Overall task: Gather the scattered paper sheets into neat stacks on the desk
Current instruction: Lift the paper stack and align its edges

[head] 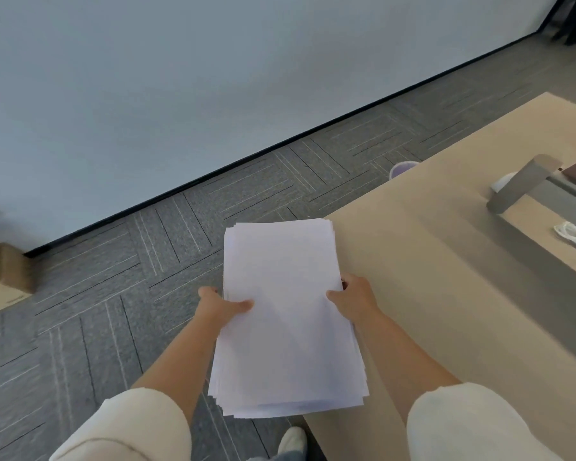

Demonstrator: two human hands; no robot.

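I note the paper stack (286, 314) gripped at both long edges, left hand (222, 306) and right hand (354, 296) thumbs on top, overhanging the desk (446, 261) corner, apparently to keep sheets aligned.

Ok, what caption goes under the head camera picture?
Left hand and right hand grip a stack of white paper sheets by its sides at the edge of the tan desk.

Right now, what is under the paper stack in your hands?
The paper stack straddles the desk edge: carpet shows on its left, desk on its right. The left hand and right hand grip its sides. Fingers underneath, and any contact with the desk, are hidden.
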